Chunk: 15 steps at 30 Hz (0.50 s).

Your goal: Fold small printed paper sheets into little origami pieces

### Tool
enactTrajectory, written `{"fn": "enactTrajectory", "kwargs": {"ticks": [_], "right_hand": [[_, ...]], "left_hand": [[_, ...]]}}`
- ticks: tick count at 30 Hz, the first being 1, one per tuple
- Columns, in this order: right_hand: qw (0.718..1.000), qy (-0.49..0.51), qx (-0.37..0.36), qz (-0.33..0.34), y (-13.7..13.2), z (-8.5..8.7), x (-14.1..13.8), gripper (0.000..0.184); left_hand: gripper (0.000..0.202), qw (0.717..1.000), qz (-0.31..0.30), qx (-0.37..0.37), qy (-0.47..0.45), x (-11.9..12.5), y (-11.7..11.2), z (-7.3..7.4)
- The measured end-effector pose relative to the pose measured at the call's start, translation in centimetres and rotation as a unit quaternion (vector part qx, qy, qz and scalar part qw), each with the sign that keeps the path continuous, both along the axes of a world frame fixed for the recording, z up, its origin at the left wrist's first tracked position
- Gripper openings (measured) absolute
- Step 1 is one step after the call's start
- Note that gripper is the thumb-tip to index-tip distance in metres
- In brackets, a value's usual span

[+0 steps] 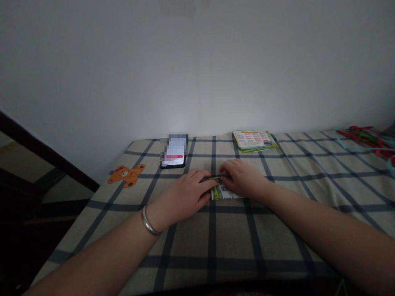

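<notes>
A small green-and-white printed leaflet [220,193] lies on the checked cloth, partly covered by both hands. My left hand [188,193], with a silver bangle at the wrist, has its fingers closed on the leaflet's left edge. Curled over the upper right part of the same leaflet is my right hand [242,177], its thumb and fingers gripping the paper near the top edge. Farther back, beyond the right hand, rests a stack of similar printed leaflets [253,139] with green borders.
A phone [174,152] with a lit screen lies back left, near the wall. An orange bear picture [126,176] is on the tablecloth [185,250] left of it. Red, green and pale blue ribbon-like strips [370,139] are heaped at the far right. The table's left edge drops to a dark area.
</notes>
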State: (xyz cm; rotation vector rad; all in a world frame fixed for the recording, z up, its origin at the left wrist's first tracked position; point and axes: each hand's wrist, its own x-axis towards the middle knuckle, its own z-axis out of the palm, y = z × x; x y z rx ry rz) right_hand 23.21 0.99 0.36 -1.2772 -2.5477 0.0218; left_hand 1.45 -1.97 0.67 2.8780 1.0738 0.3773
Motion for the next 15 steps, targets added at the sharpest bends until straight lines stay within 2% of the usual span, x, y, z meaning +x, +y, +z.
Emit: {"fn": "enactTrajectory", "kwargs": {"ticks": [1,3,7,10,15], "right_hand": [[1.0,0.007,-0.007,-0.005,-0.1,0.3,0.2,0.023],[0.999,-0.006,-0.032,-0.01,-0.1,1.1,1.0,0.016],[0.994,-0.004,-0.103,-0.034,0.0,2.1,2.5,0.016],[0.991,-0.008,-0.126,-0.053,0.1,2.3,3.0,0.016],[0.986,-0.021,-0.139,-0.093,0.1,2.3,2.5,0.01]], "left_hand": [[0.031,1.0,0.0,-0.003,0.003,0.0,0.0,0.0],[0.031,1.0,-0.001,-0.01,0.007,0.1,0.0,0.1],[0.036,1.0,-0.002,-0.008,0.002,0.1,-0.1,0.3],[0.042,1.0,-0.01,-0.015,-0.002,0.1,-0.2,0.5],[0.032,1.0,-0.003,-0.022,-0.007,0.2,-0.4,0.6]]}}
